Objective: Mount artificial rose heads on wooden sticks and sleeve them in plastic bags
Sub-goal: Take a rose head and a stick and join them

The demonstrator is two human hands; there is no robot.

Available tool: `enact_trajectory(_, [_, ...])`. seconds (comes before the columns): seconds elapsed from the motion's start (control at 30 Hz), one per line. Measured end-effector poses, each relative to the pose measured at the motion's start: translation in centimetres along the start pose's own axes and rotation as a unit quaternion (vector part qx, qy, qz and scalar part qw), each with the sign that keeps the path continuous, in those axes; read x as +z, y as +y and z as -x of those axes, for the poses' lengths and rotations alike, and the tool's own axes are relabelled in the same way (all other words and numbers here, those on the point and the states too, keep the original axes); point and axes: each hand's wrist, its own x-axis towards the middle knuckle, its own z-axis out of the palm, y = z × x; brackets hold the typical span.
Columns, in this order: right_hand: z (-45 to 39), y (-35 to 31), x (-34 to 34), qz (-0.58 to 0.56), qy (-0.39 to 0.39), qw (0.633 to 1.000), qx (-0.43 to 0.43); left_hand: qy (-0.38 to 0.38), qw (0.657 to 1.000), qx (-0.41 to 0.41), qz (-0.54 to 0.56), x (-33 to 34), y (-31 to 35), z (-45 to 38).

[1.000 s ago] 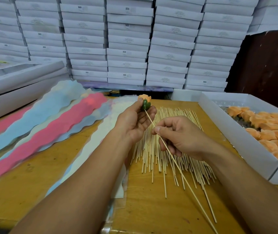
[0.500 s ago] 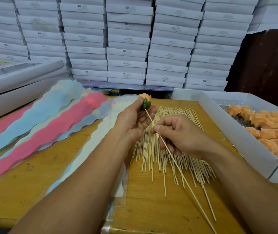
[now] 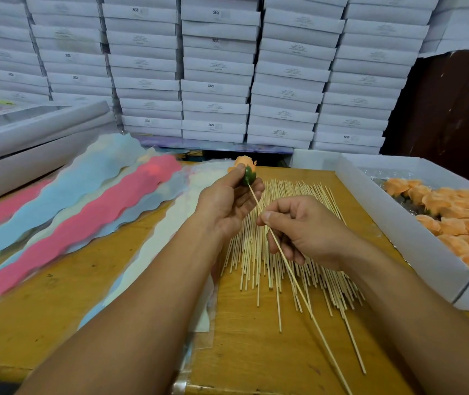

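The left hand (image 3: 227, 203) gripped the orange rose head (image 3: 245, 166) at twelve o'clock on the table (image 3: 56, 295); the right hand (image 3: 301, 226) pinched the stick (image 3: 290, 269), its tip at the green base. Pushed off-centre, the thin stick might bend or snap.

Colours and patterns on the workbench.
The rose head (image 3: 244, 162) was pale orange with a green base; the wooden stick (image 3: 290, 269) and the stick pile (image 3: 284, 269) were pale cream. Boxed rose heads (image 3: 453, 223) matched in orange, lying in a white tray (image 3: 393, 223). Wavy-edged sheets (image 3: 79, 212) ran in pink, light blue and cream bands. The table (image 3: 65, 303) was yellow-brown; the stacked boxes (image 3: 216, 67) were white.
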Motion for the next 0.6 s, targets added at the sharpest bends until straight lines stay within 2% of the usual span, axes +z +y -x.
enact_trajectory(0.43, [-0.5,0.7,0.9,-0.009,0.046,0.999,0.004,0.026,0.998,0.026,-0.051,0.2,-1.0,-0.6])
enact_trajectory(0.6, [-0.8,0.8,1.1,-0.032,0.058,0.998,0.01,0.052,0.992,0.075,-0.082,0.5,-1.3,-0.8])
